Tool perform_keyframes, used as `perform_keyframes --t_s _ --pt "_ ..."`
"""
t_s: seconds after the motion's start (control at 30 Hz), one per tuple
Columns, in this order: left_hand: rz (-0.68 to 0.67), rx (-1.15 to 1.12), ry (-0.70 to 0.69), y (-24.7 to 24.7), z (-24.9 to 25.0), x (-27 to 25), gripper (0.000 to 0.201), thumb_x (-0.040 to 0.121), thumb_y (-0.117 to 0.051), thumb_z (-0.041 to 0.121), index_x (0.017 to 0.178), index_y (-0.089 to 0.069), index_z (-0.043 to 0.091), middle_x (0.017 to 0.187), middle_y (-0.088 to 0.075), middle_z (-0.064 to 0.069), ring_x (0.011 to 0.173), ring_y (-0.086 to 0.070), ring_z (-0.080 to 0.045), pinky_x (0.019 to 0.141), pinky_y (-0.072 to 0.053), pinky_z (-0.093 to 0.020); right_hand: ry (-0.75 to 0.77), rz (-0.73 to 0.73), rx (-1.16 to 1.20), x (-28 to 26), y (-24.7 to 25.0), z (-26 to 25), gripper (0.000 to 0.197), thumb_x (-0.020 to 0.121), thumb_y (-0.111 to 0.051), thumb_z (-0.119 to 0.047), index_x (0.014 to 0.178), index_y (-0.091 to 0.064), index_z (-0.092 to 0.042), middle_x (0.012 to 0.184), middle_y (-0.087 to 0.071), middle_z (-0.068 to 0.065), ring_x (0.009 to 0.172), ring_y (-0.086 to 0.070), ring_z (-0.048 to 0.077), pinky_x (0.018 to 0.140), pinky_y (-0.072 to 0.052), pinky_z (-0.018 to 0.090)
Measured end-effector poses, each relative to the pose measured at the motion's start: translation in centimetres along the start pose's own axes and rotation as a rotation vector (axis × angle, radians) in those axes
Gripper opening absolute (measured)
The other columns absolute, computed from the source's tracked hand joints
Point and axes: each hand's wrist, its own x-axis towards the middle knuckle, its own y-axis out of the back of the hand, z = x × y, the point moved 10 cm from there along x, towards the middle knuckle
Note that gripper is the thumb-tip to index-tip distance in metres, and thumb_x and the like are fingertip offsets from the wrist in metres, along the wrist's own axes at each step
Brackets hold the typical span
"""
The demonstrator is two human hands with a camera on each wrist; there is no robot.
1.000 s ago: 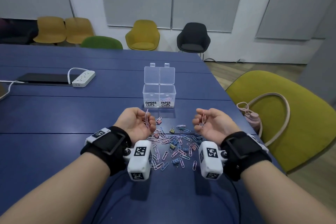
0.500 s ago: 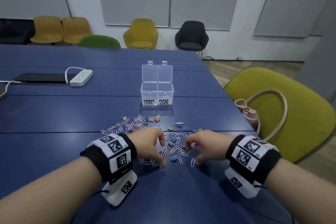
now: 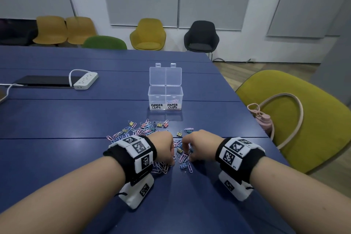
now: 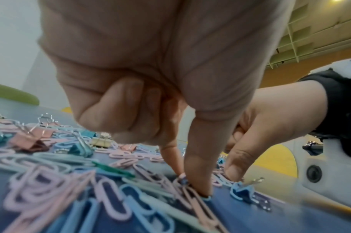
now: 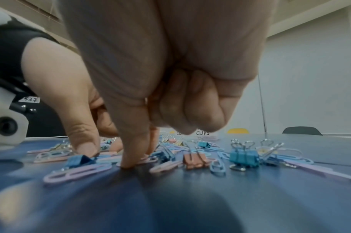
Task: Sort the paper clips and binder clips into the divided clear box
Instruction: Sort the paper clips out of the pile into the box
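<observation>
Pastel paper clips and small binder clips lie scattered as a pile (image 3: 144, 129) on the blue table (image 3: 57, 119). Behind the pile stands the clear divided box (image 3: 165, 99), lids up, labelled BINDER CLIPS on the left and PAPER CLIPS on the right; a few paper clips show in the right half. My left hand (image 3: 171, 163) is palm down on the pile, and its thumb and forefinger pinch a pink paper clip (image 4: 190, 191) on the table. My right hand (image 3: 187, 155) is also palm down, its thumb and forefinger closing on a pink paper clip (image 5: 142, 160), the other fingers curled.
A blue binder clip (image 5: 243, 156) and an orange one (image 5: 194, 160) sit right of my right thumb. A white power strip (image 3: 85, 80) and a flat black device (image 3: 43, 80) lie far left. A yellow-green chair (image 3: 303, 112) holding a pink bottle (image 3: 263, 121) stands off the table's right edge.
Both hands were palm up with paper clips in them; they turned palm down, dropped onto the pile, and their fingertips have since drawn closer together.
</observation>
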Motion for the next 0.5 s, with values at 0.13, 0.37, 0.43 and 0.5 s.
perform_keyframes --t_s 0.13,0.37,0.43,0.5 --pt "-0.022 0.033 0.015 -0.5 -0.5 0.6 0.026 0.075 -0.076 0.032 0.086 -0.073 0.009 0.081 -0.069 -0.005 0.077 -0.064 -0.021 0.076 -0.056 -0.034 -0.003 0.002 -0.03 0.3 -0.2 -0.3 0.014 0.079 -0.07 -0.023 0.092 -0.066 -0.021 0.084 -0.05 -0.007 0.082 -0.05 0.017 0.075 -0.049 0.032" --pt "-0.08 0.109 0.022 -0.6 -0.2 0.7 0.023 0.076 -0.073 0.034 0.08 -0.065 0.012 0.078 -0.062 -0.004 0.072 -0.057 -0.021 0.071 -0.054 -0.033 0.012 -0.019 -0.104 0.7 -0.5 -1.5 0.02 0.085 -0.061 -0.021 0.1 -0.068 -0.008 0.102 -0.069 0.009 0.096 -0.063 0.028 0.07 -0.046 0.029" --pt "-0.073 0.119 0.029 -0.7 -0.1 0.7 0.024 0.078 -0.069 0.032 0.067 -0.057 0.014 0.069 -0.057 -0.002 0.066 -0.054 -0.02 0.062 -0.048 -0.031 0.003 -0.034 -0.13 0.8 -0.7 -1.6 0.022 0.086 -0.058 -0.02 0.099 -0.067 -0.006 0.1 -0.07 0.013 0.094 -0.064 0.032 0.074 -0.05 0.033" --pt "-0.057 0.111 0.038 -0.8 0.2 0.6 0.033 0.08 -0.065 0.03 0.057 -0.047 0.014 0.057 -0.046 -0.001 0.055 -0.045 -0.018 0.053 -0.038 -0.027 -0.016 -0.052 -0.146 0.8 -0.9 -1.4 0.022 0.086 -0.057 -0.019 0.098 -0.067 -0.003 0.099 -0.069 0.015 0.089 -0.064 0.032 0.07 -0.048 0.031"
